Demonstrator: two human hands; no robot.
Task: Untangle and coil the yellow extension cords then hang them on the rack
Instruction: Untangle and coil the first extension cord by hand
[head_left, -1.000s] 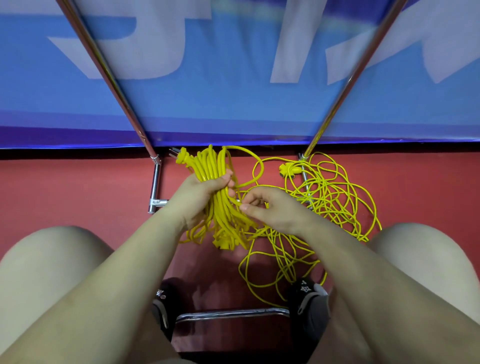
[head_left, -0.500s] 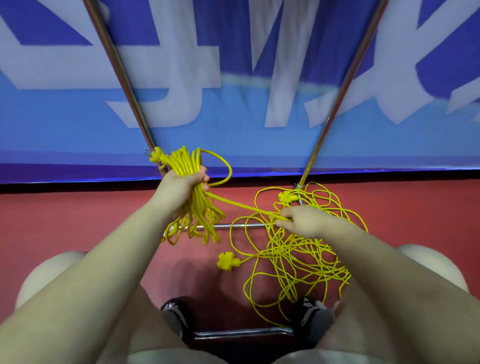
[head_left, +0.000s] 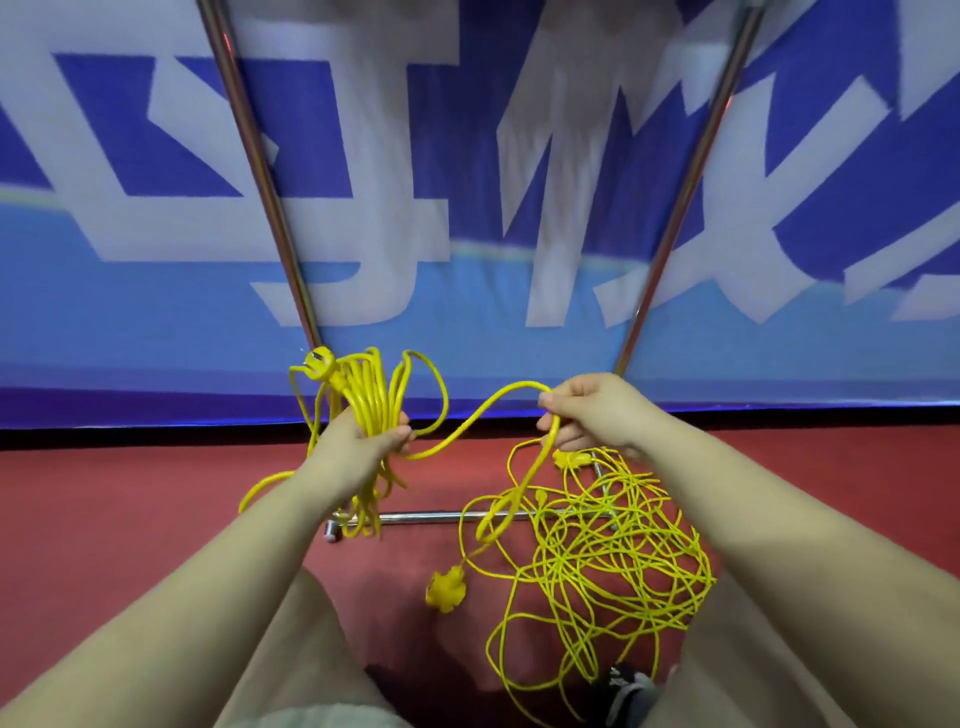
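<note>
A: What is underfoot, and what stands behind?

B: A dull red matte floor (head_left: 130, 519) runs across the lower half. At twelve o'clock a blue fabric banner with large white lettering (head_left: 467, 208) fills the background. Two slanted chrome rack poles (head_left: 260, 171) rise in front of it, and a chrome base bar (head_left: 431, 516) lies on the floor between them.

A: Any containers?

B: I see none; everything lies on the floor or is in hand.

A: Where are the cords?

B: The left hand (head_left: 358, 452) has its fingers curled tight round a gathered bundle of yellow cord loops (head_left: 366, 400), a yellow pronged plug (head_left: 322, 361) sticking out at the bundle's eleven o'clock. One strand arcs across to the right hand (head_left: 592, 415), whose thumb and fingers pinch it. From there it drops toward a chunky yellow multi-outlet socket end (head_left: 445, 588) at six o'clock.

A: And the rest?

B: A loose tangle of thin yellow cord (head_left: 597, 561) sprawls on the floor at five o'clock, overlapping the base bar. A black shoe with white trim (head_left: 626, 686) shows at its near edge.
</note>
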